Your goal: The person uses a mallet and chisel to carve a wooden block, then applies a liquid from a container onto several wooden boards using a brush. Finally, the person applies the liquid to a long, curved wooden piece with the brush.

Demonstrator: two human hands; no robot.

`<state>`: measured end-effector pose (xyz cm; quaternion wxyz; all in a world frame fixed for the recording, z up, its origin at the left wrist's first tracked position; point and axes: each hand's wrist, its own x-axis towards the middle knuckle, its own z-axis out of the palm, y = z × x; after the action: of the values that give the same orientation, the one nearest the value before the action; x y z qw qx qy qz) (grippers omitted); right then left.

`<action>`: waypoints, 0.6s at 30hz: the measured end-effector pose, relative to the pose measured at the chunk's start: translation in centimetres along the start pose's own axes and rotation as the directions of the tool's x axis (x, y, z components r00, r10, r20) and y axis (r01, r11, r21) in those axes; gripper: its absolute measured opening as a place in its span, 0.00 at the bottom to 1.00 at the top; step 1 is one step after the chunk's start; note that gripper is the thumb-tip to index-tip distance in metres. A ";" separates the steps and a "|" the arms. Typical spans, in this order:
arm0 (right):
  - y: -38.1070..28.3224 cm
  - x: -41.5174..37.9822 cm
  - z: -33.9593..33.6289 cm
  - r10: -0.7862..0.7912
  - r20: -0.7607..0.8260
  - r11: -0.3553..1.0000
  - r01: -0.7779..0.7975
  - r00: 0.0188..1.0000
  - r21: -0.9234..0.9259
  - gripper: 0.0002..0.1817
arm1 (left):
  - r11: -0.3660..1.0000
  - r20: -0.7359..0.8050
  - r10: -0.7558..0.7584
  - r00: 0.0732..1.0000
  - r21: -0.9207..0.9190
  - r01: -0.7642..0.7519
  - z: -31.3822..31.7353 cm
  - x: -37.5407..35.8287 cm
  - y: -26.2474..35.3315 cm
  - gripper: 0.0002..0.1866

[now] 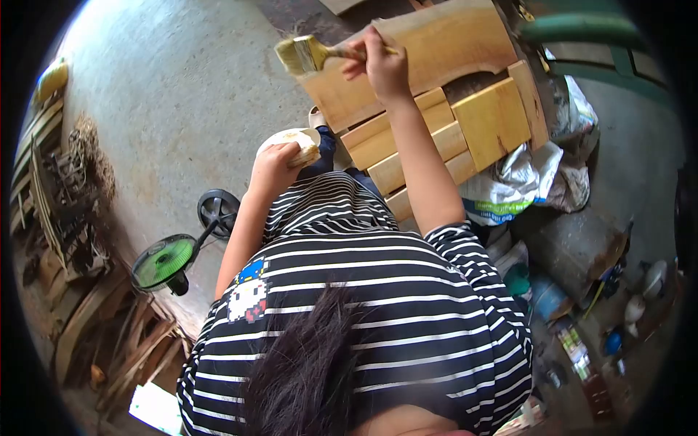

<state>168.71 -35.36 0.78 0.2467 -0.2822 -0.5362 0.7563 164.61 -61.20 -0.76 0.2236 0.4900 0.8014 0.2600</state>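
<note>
My right hand is closed around the handle of a wide paintbrush, raised over the far left part of a large wooden board. The bristles point left and look pale yellow. Close to my body, my left hand grips a small white bowl; a pale, yellowish bundle shows by its fingers, too small to name. Several smaller wooden pieces lie beside the large board, some of them partly hidden behind my right forearm.
A green standing fan is on the left, near piled wood scraps. White and green plastic sacks lie right of the boards. Concrete floor spreads at the upper left, and a green frame stands at the upper right.
</note>
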 end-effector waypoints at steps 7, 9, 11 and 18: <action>-0.4 -13.0 -16.4 -0.585 -0.185 0.570 0.238 0.789 -0.787 0.09 | 0.999 -0.008 -0.007 1.000 0.052 0.007 0.5 -1.0 1.7 0.12; -1.4 -17.2 -19.6 -0.545 -0.274 0.475 0.023 0.793 -0.880 0.09 | 0.997 0.035 0.041 0.999 0.067 -0.043 0.7 -1.2 2.8 0.12; -0.9 -20.1 -19.8 -0.448 -0.294 0.510 -0.029 0.844 -0.860 0.10 | 0.995 0.057 0.055 0.997 0.075 -0.059 1.6 -1.7 3.3 0.12; -2.8 -22.8 -15.7 -0.033 -0.454 0.939 -0.128 0.890 -0.320 0.17 | 0.991 0.140 0.100 0.985 0.078 -0.112 4.7 -3.6 7.5 0.13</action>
<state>196.14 -39.43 2.94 0.2931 -0.5022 -0.5797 0.5708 174.00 -60.62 0.78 0.2422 0.5577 0.7675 0.2030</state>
